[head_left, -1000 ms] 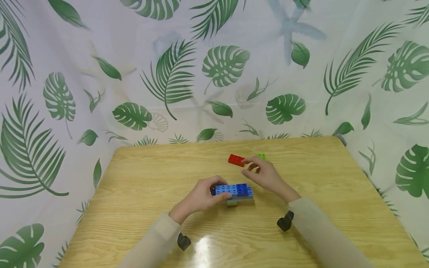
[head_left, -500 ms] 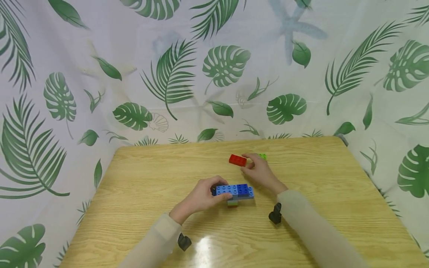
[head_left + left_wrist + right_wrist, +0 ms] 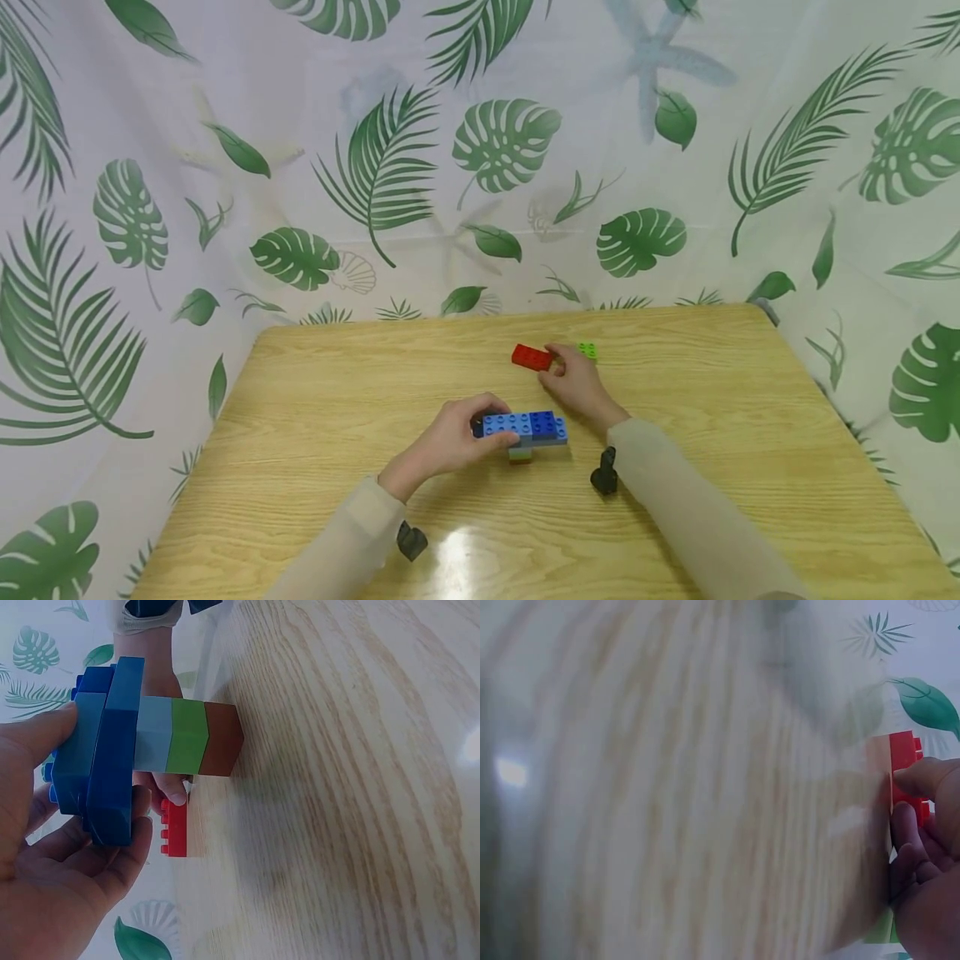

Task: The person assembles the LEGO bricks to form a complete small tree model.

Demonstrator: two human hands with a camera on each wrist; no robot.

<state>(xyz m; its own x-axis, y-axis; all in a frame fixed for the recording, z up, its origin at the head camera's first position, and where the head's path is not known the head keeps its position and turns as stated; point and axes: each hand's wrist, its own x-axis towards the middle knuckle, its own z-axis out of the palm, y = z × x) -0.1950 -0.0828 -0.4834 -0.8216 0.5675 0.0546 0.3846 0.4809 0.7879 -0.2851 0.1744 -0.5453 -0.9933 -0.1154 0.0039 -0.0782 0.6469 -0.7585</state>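
Note:
My left hand [image 3: 457, 433] grips the left end of a toy brick build [image 3: 506, 425], thumb in front and fingers behind. Its top has a light blue brick and a dark blue brick [image 3: 542, 424] on a longer blue one. Beneath them, in the left wrist view, a column runs through a pale blue brick [image 3: 154, 735], a green brick [image 3: 187, 736] and a brown brick [image 3: 223, 739] by the table. Farther back, my right hand [image 3: 581, 387] pinches the right end of a red brick [image 3: 529, 357] lying on the table; the right wrist view shows thumb and finger against it.
A bright green brick [image 3: 588, 351] lies just behind my right hand, partly covered by it. The wooden table [image 3: 360, 367] meets a leaf-patterned cloth [image 3: 420, 225] at its back and sides.
My right hand has moved left and its fingers have closed in on the red brick's right end, uncovering more of the green brick. My left hand and the build have stayed in place.

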